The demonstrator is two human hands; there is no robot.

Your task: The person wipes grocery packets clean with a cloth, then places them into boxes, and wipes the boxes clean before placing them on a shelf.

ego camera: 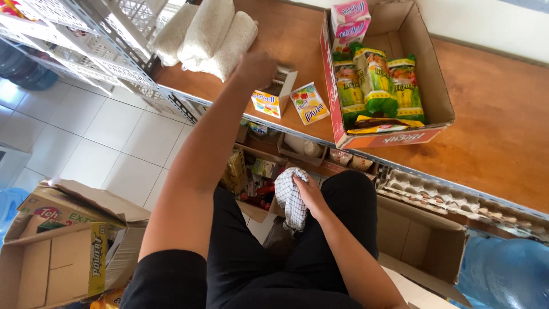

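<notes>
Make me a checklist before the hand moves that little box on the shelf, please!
1. Left hand on the small open box: ok, it rests on the box's top.
2. Firm grip on it: cannot tell, the fingers are hidden.
3. Right hand free: not ok, it holds a checkered cloth.
4. Yellow drink carton out of the way: not ok, it lies close beside the box.
5. Bare wooden shelf to set things on: ok, to the right of the big cardboard box.
</notes>
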